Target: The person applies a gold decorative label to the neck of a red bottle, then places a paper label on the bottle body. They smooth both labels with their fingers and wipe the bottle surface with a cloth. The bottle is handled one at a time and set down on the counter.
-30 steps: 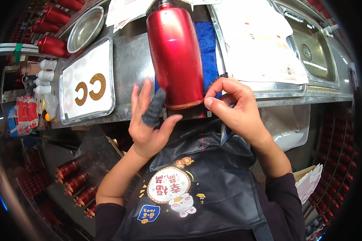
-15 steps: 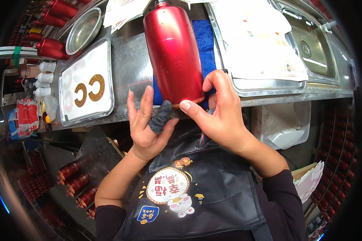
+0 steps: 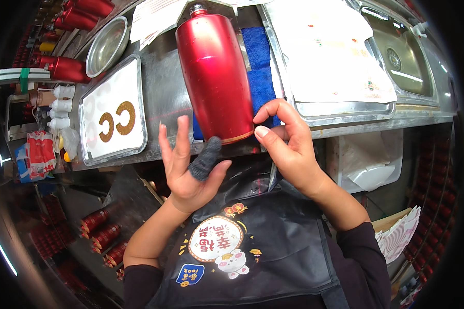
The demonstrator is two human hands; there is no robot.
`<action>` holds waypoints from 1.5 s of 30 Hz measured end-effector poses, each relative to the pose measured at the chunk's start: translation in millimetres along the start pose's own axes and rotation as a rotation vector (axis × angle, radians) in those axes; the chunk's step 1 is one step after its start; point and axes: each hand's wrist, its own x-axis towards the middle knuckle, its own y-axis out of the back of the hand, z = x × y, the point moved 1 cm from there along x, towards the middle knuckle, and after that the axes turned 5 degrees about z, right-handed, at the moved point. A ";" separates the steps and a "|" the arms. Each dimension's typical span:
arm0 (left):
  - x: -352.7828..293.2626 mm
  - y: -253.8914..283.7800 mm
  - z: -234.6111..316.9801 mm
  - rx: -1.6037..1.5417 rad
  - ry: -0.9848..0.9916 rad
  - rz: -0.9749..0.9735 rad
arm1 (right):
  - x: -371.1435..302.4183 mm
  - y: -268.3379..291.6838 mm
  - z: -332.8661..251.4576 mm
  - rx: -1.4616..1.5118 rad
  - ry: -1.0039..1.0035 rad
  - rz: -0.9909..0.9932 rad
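A glossy red bottle (image 3: 219,77) lies on the worktop, its threaded neck away from me and its gold-edged base toward me. It rests on a blue cloth (image 3: 260,67). My left hand (image 3: 188,170) has its fingers spread; a grey knitted finger sleeve (image 3: 205,160) covers the index finger, whose tip meets the near left edge of the base. My right hand (image 3: 291,149) is at the right edge of the base, thumb and index finger bent close together there. Under its palm a thin pointed strip (image 3: 272,177) shows; its upper part is hidden by the curled fingers.
To the left, a tray (image 3: 142,103) bears a white sheet with gold curved pieces (image 3: 123,117); behind it is a metal bowl (image 3: 107,46). A metal tray (image 3: 345,110) with white printed sheets and a sink (image 3: 402,56) are at right. A plastic bin (image 3: 371,159) sits below the counter.
The bottle has shifted slightly left and nearer, showing more of its neck. My right hand's thumb has slid rightward along the base to its right edge. My left hand has moved slightly down.
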 end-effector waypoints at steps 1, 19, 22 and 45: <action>-2.1 1.7 -0.5 0.016 0.019 -0.012 | -0.2 -0.4 0.4 -0.037 -0.003 0.023; 4.4 12.1 -2.5 0.137 -0.056 -0.071 | 2.3 -14.6 6.5 -0.319 0.362 0.070; 6.9 11.1 -0.8 0.149 -0.070 -0.080 | 4.1 -9.1 10.3 -0.233 0.294 0.025; 17.6 10.3 -6.1 0.205 -0.180 -0.072 | 10.3 -11.2 14.9 -0.048 0.073 0.010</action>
